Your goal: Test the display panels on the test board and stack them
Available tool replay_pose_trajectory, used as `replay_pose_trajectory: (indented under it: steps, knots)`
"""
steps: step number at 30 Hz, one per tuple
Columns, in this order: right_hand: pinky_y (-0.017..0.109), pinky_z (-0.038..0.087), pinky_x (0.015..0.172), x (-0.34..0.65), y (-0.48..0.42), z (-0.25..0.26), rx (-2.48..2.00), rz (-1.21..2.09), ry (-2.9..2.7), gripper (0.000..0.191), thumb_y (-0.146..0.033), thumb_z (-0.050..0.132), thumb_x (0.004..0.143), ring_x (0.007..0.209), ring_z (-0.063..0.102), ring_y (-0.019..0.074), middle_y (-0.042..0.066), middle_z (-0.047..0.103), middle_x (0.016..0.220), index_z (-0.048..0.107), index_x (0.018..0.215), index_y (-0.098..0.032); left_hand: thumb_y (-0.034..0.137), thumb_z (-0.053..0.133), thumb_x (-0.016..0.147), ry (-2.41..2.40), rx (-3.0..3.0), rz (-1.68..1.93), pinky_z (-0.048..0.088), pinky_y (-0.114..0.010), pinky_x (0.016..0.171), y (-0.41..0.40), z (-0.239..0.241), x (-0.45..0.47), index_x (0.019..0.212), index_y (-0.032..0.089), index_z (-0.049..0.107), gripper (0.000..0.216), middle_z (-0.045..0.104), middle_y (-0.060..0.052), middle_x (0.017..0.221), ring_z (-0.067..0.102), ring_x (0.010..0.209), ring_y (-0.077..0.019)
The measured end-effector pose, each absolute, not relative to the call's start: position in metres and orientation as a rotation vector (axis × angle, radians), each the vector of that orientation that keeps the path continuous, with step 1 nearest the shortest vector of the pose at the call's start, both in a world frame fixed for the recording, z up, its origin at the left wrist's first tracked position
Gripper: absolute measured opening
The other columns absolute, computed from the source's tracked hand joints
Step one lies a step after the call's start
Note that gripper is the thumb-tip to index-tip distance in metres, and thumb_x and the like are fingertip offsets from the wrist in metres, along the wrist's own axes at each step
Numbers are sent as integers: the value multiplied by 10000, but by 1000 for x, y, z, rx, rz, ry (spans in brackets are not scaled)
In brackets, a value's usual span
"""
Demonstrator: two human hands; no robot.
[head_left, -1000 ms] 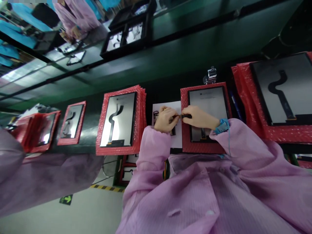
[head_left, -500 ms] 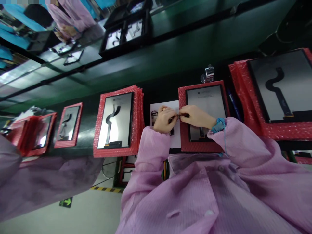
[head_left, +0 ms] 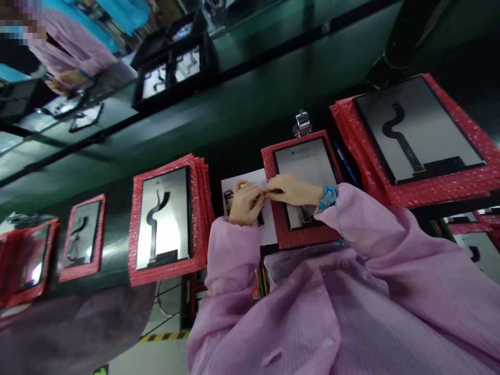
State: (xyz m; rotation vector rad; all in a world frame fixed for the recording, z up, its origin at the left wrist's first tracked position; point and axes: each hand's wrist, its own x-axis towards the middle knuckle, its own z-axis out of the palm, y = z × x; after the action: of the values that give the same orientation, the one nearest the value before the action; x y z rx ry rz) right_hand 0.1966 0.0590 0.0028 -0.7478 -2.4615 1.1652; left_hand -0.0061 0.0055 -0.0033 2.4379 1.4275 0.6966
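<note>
My left hand (head_left: 246,203) is closed in a pinch above a white printed sheet (head_left: 269,226). My right hand (head_left: 294,190), with a blue band at the wrist, reaches across a display panel (head_left: 304,161), its fingers also pinched. The fingertips of both hands meet near the left edge of the red padded sheet (head_left: 279,229) under that panel. Whatever lies between them is too small to make out. A dark flex cable (head_left: 305,212) shows in part below my right hand, at the panel's lower end.
To the left, a display panel (head_left: 175,208) lies on stacked red bubble bags (head_left: 201,208). Another panel (head_left: 433,125) lies on red bags at the right. A blue pen (head_left: 346,162) and a metal clip-like piece (head_left: 302,124) are near the middle panel. Black trays (head_left: 167,70) stand across the bench.
The camera view has turned, so the bench things appear shifted left. Both hands keep their pinch at the same spot, fingertips together.
</note>
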Motion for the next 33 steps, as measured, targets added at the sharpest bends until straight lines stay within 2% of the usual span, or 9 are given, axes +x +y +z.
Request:
replay_pose_trajectory:
  steps: [5,7,9,13,17,20,26,30,33]
  knots:
    - [282,406,746,214,71,15,-742,1304,-2398,244,-339,516,982,779,534,140,30,642,847,589,819,-173,386,417,1012,1701,2321,1144,505,-427,911,9,-9,-12,799,224,581,314,662,-40,803,634,837,-217]
    - [290,433,742,227,81,19,-871,1311,-2269,285,-377,480,1001,784,562,150,39,656,857,609,849,-173,422,388,1051,2013,2106,1571,520,-435,975,4,-10,-10,1059,204,618,317,672,-101,1089,631,1078,-246]
    - [325,465,787,242,93,19,-1120,1130,-2108,304,-396,462,1012,829,586,179,62,662,888,612,866,-175,448,379,1068,2240,1903,1808,494,-462,1075,-9,-8,-1,1366,199,500,406,544,-155,1373,536,1310,-273]
    - [532,438,1018,266,116,-1,-1590,451,-1870,233,-357,509,992,1177,534,341,170,623,1153,627,1007,-157,552,447,1028,2035,2221,1320,378,-542,1216,-53,-13,41,1582,243,261,661,338,-190,1568,345,1510,-342]
    - [652,361,1085,277,132,-24,-1761,328,-1845,282,-295,484,993,1333,408,438,260,519,1302,610,1137,-89,544,495,1004,1748,2421,755,300,-678,1222,-82,-34,75,1646,261,80,815,120,-215,1696,93,1604,-428]
    - [642,352,1109,280,143,-34,-1742,346,-1865,204,-256,500,971,1294,441,403,230,531,1278,630,1055,-124,557,549,980,1771,2361,653,254,-708,1231,-86,-44,79,1652,274,-17,923,29,-217,1728,1,1616,-431]
    - [579,375,1093,283,157,-31,-1554,397,-1734,107,-171,508,918,1145,535,313,139,619,1022,579,839,-185,451,801,826,1854,2097,661,134,-693,1272,-82,-32,78,1658,256,68,1126,-18,-193,1746,-95,1607,-434]
    - [390,481,883,285,151,-17,-1343,536,-1594,81,-210,494,942,871,595,192,41,607,867,545,880,-214,375,892,728,1815,1947,755,105,-697,1269,-80,-28,81,1652,277,63,1245,-39,-204,1738,-73,1609,-440]
    - [303,455,729,286,145,-7,-1130,665,-1429,93,-266,547,929,732,543,140,-4,544,784,521,849,-227,345,934,666,1772,1815,928,133,-658,1280,-76,-28,81,1640,280,99,1285,11,-209,1730,-11,1616,-428]
